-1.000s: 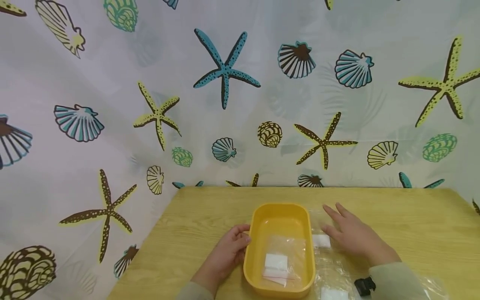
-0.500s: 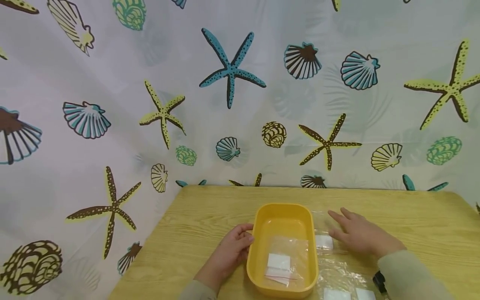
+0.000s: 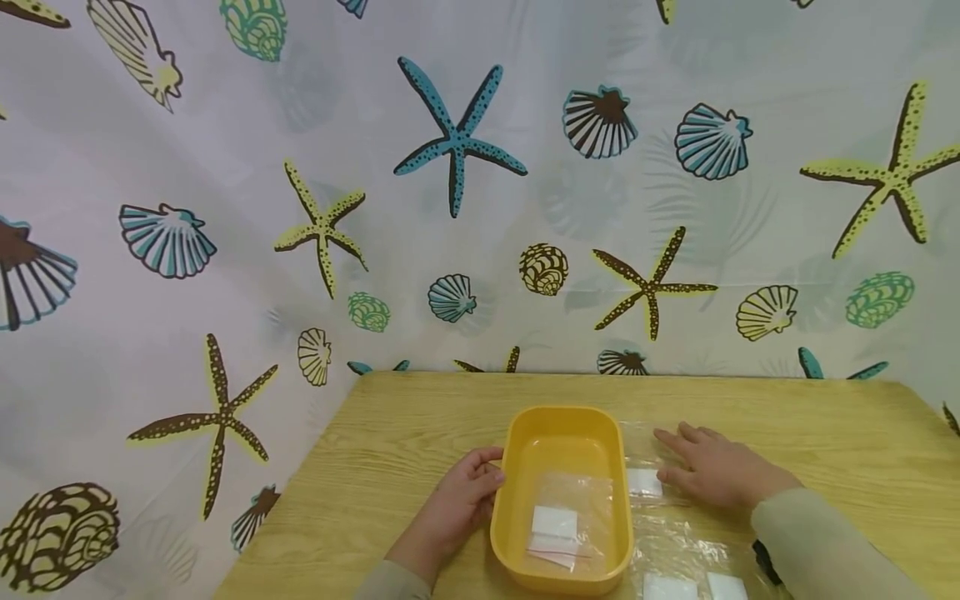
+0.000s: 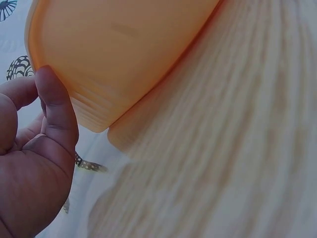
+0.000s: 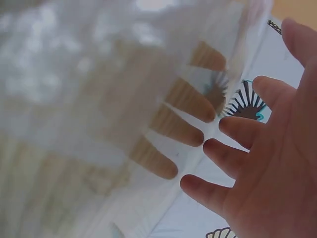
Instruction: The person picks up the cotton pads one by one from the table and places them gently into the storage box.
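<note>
A yellow plastic tray [image 3: 517,571] stands on the table, and inside it lies a clear zip bag [image 3: 592,500] with white rectangular pieces [image 3: 555,522]. My left hand [image 3: 459,504] holds the tray's left side near the rim, its thumb [image 4: 52,94] against the outer wall. To the right of the tray, clear plastic bags with white pieces [image 3: 643,482] lie on the table. Over the farthest one is my right hand [image 3: 716,468], fingers spread and fairly straight. In the right wrist view its fingers [image 5: 242,131] reflect in a shiny surface; contact with the bag cannot be told.
Nearer the front, more clear bags [image 3: 667,533] carry white pieces [image 3: 670,586]. A dark object [image 3: 765,562] shows partly beside the right sleeve [image 3: 817,533]. The wooden table [image 3: 420,417] ends at a shell-patterned curtain [image 3: 510,200] behind and left.
My right hand has shifted slightly to the right and lower over the bags, and its sleeve now covers more of the dark object. The left hand and tray keep their place.
</note>
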Demonstrator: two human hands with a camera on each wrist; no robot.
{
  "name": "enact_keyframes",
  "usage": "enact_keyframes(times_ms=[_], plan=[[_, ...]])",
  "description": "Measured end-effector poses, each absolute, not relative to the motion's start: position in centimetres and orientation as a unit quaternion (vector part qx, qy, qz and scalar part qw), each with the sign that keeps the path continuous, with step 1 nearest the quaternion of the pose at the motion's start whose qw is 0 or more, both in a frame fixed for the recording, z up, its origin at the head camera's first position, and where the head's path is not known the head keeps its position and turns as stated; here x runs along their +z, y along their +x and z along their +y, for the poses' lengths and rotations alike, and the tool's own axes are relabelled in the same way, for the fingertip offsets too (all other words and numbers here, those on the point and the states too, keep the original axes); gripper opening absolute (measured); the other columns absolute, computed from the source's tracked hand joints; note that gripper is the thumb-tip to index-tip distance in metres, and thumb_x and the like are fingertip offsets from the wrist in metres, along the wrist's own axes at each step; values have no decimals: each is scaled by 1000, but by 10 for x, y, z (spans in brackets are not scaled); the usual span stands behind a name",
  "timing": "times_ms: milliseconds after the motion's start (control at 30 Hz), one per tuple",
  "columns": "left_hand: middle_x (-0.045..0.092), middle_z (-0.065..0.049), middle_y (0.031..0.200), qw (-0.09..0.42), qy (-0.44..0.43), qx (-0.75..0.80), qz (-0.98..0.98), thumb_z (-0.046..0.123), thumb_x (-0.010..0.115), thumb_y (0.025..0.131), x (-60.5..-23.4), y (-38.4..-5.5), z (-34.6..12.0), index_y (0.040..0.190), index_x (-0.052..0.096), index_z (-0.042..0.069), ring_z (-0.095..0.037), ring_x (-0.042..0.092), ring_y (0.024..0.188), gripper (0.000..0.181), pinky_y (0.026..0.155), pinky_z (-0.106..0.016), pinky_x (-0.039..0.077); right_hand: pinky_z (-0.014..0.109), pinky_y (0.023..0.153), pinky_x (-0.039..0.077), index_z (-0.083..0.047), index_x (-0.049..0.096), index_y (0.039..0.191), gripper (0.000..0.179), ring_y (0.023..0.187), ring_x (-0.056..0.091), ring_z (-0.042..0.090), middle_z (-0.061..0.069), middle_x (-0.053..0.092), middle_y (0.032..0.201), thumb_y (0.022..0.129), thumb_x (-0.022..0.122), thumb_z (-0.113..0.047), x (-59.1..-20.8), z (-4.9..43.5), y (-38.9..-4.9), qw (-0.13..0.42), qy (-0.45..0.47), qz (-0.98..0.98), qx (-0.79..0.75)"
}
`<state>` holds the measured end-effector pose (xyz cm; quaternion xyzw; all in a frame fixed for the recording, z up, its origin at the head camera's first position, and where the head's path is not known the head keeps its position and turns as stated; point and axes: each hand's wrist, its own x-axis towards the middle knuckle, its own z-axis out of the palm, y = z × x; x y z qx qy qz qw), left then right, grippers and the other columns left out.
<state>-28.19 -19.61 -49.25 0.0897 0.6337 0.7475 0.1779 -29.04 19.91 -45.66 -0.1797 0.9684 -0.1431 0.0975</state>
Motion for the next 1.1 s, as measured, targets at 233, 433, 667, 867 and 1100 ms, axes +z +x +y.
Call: enact_keyframes(times_ms=[233,433,667,867,1100], plan=[[57,-12,105,179,90,749,631,8,55,103,-493,-283,-196,145,41,-4,-16,60,82,46,71,-28,57,80,98,27,-14,35,159,85,139,23,61,33,25,157,94,55,-66,-452,197,-292,127,-178,964,-150],[57,-12,104,177,91,749,631,8,56,103,-494,-284,-196,145,41,-3,-16,60,80,46,70,-28,57,81,98,26,-16,33,159,91,141,22,59,30,23,160,90,56,-71,-457,196,-295,122,-169,969,-135],[58,-11,102,180,88,746,635,9,56,103,-493,-283,-197,145,42,-2,-16,60,79,46,69,-28,56,82,99,24,-16,34,159,97,141,22,59,29,25,160,86,58,-75,-460,195,-299,115,-160,974,-116],[57,-11,101,182,85,744,637,10,57,103,-491,-283,-197,145,43,-1,-15,60,77,46,68,-28,56,83,99,21,-20,32,160,105,142,18,59,28,21,161,79,61,-80,-457,193,-300,126,-152,973,-120],[57,-10,101,184,87,747,633,8,56,103,-492,-283,-197,145,43,-1,-15,60,78,45,68,-27,56,82,96,28,-27,32,160,102,139,22,62,20,16,166,79,62,-80,-459,193,-298,106,-181,970,-120]])
